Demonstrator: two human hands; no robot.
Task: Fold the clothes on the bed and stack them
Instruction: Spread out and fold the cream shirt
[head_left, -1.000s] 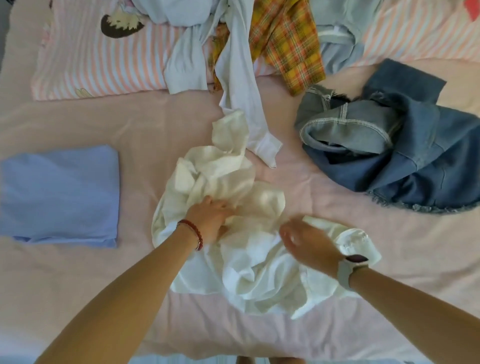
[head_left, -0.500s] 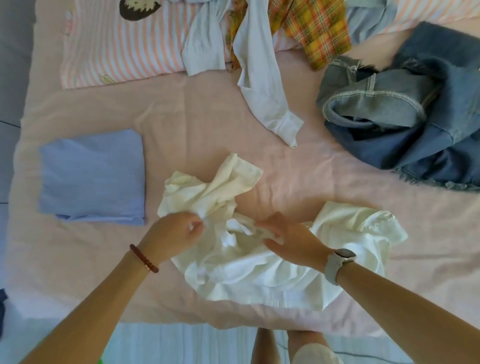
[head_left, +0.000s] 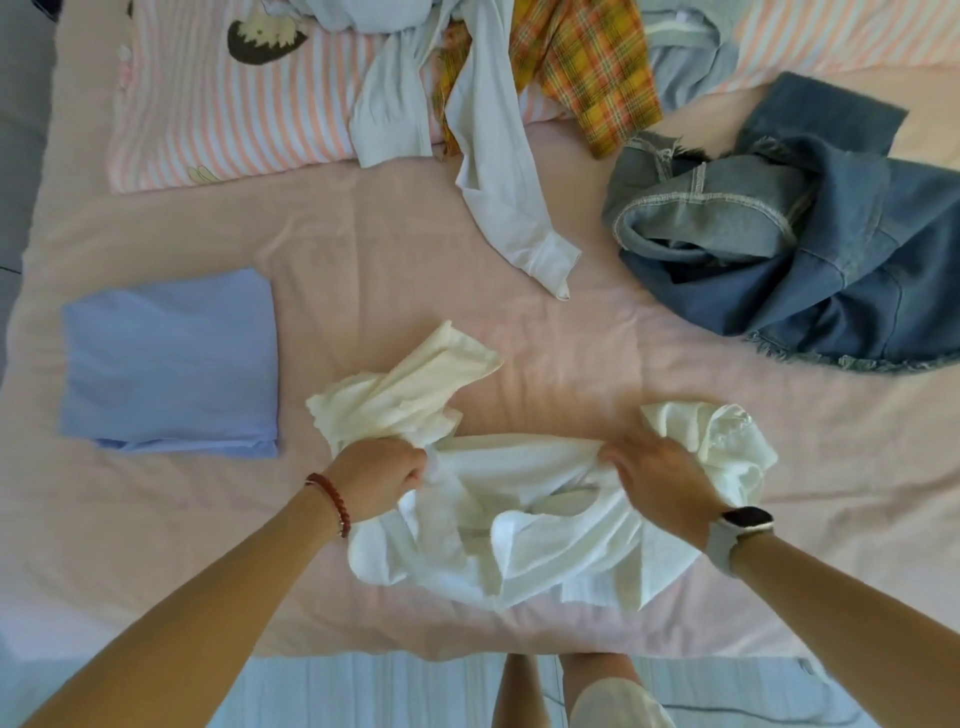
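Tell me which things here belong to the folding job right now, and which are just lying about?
In the job:
- white shirt, stretched between left hand and right hand
- folded blue garment, the stack's start
- denim clothes, plaid garment, pale long-sleeved top, all unfolded

Lying about:
- striped pillow
- pink sheet

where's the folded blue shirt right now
In the head view, the blue shirt lies folded on the left of the bed, just left of the white top both hands hold.

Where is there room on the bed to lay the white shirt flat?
Bare pink sheet lies between the blue folded cloth, white sleeve and denim pile. The top by the striped pillow is crowded.
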